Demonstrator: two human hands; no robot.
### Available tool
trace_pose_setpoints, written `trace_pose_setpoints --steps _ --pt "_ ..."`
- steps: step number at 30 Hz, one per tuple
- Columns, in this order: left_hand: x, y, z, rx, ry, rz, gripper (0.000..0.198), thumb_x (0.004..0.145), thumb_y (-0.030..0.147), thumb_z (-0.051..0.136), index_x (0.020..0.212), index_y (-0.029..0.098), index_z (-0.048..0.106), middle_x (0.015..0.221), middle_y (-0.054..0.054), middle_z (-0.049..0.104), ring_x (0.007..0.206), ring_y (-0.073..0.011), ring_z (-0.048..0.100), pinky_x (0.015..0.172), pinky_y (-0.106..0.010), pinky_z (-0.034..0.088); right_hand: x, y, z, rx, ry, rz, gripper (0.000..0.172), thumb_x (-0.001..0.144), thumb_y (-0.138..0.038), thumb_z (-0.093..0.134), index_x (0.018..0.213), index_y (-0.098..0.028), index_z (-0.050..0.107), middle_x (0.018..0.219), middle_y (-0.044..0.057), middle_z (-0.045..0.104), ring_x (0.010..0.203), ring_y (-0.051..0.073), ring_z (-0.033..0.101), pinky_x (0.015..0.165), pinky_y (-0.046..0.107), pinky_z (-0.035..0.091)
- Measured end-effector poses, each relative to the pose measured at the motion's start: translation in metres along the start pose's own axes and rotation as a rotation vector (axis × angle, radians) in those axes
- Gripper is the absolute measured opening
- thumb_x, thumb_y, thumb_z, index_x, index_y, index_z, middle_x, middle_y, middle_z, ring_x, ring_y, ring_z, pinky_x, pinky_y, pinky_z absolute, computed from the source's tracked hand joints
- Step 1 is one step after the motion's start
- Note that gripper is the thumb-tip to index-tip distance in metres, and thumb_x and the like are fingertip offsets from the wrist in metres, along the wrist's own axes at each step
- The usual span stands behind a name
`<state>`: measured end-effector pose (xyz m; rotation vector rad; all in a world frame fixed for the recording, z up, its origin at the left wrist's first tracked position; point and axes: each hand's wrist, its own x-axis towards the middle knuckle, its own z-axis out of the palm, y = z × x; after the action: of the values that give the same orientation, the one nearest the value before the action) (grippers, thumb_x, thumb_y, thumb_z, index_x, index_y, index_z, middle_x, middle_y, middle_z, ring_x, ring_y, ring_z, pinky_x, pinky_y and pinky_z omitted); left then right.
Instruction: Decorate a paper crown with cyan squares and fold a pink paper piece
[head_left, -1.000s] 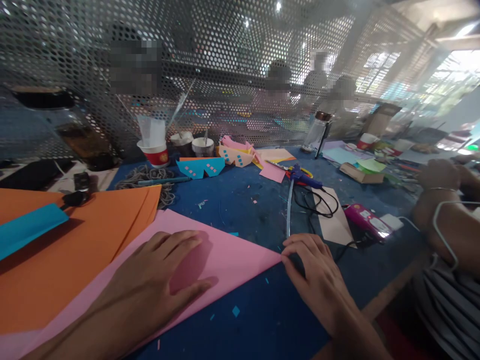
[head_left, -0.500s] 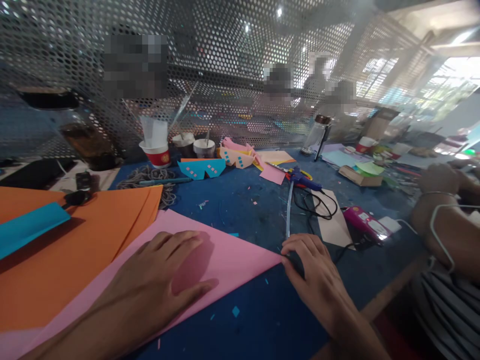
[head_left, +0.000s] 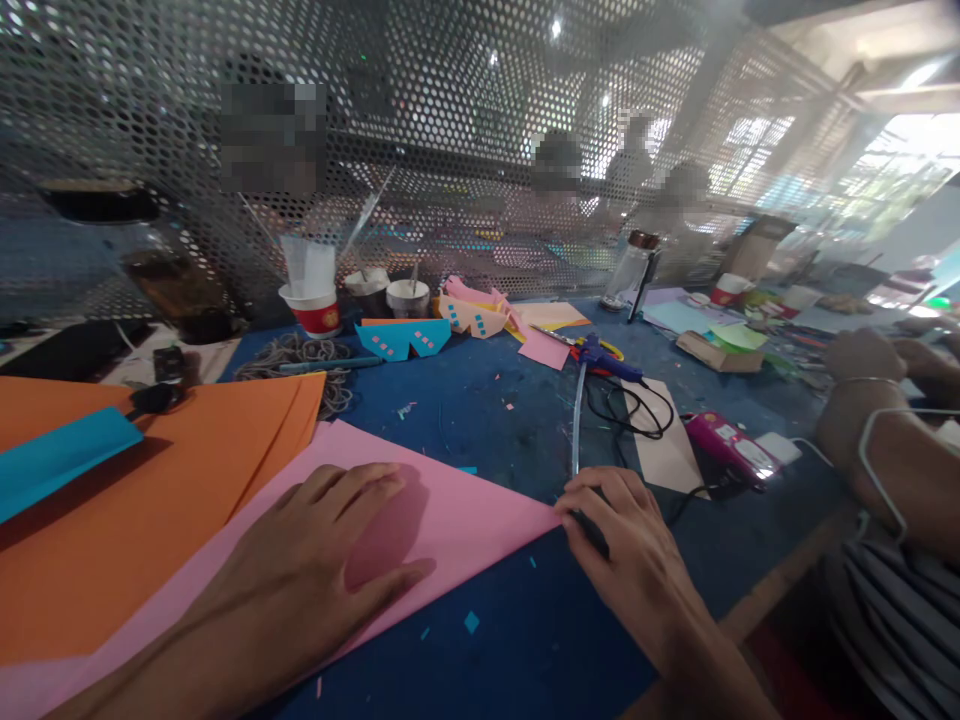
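A folded sheet of pink paper (head_left: pixel 457 510) lies on the blue tabletop, its pointed corner towards the right. My left hand (head_left: pixel 322 550) rests flat on it with the fingers spread. At the pointed tip, my right hand (head_left: pixel 622 540) pinches the corner between thumb and fingers. Just beyond my right fingers is the end of a clear glue stick (head_left: pixel 577 420), which runs back to a blue glue gun (head_left: pixel 600 355). Orange sheets (head_left: pixel 172 480) lie left of the pink paper, with a folded blue paper strip (head_left: pixel 67 460) on top.
Blue paper glasses (head_left: pixel 403 338) and peach ones (head_left: pixel 472 317) stand at the back, near a red-and-white cup (head_left: pixel 311 310) and grey yarn (head_left: pixel 300 360). A magenta device (head_left: pixel 731 445) lies to the right. Another person's arm (head_left: pixel 862 430) reaches in at far right. A perforated metal screen (head_left: pixel 450 120) borders the table.
Both hands keep nearly the same places on the pink paper. The other person's arm at the right has shifted slightly.
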<state>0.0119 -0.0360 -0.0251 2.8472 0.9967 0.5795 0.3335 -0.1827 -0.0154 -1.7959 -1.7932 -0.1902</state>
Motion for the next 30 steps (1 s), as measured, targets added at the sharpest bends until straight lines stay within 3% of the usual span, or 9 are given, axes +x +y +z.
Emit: trace_pose_setpoints --steps 6,13,30 --pt "-0.001 -0.001 0.002 0.000 0.003 0.004 0.077 0.094 0.077 0.071 0.154 0.031 0.056 0.149 -0.006 0.071 0.126 -0.0349 0.064 0.108 -0.051 0.046 0.000 -0.001 0.000 -0.018 0.019 -0.015 0.020 0.101 -0.009 0.060 0.099 -0.026 0.072 0.112 0.006 0.072 0.112 0.028 0.066 0.096 0.045 0.054" --pt "0.001 -0.001 -0.001 0.006 0.009 0.027 0.078 0.094 0.078 0.070 0.152 0.027 0.060 0.148 -0.007 0.073 0.127 -0.0345 0.066 0.110 -0.050 0.047 -0.002 -0.002 -0.003 -0.048 0.065 -0.095 0.034 0.096 0.002 0.054 0.100 -0.025 0.075 0.118 0.007 0.073 0.119 0.028 0.065 0.098 0.045 0.052" --pt "0.005 0.006 -0.015 0.073 -0.004 0.117 0.074 0.097 0.083 0.060 0.146 0.028 0.069 0.143 -0.006 0.077 0.119 -0.0348 0.071 0.104 -0.049 0.049 0.000 -0.006 -0.005 -0.003 0.137 -0.129 0.036 0.099 0.003 0.055 0.098 -0.025 0.078 0.105 0.003 0.078 0.109 0.025 0.069 0.098 0.044 0.051"
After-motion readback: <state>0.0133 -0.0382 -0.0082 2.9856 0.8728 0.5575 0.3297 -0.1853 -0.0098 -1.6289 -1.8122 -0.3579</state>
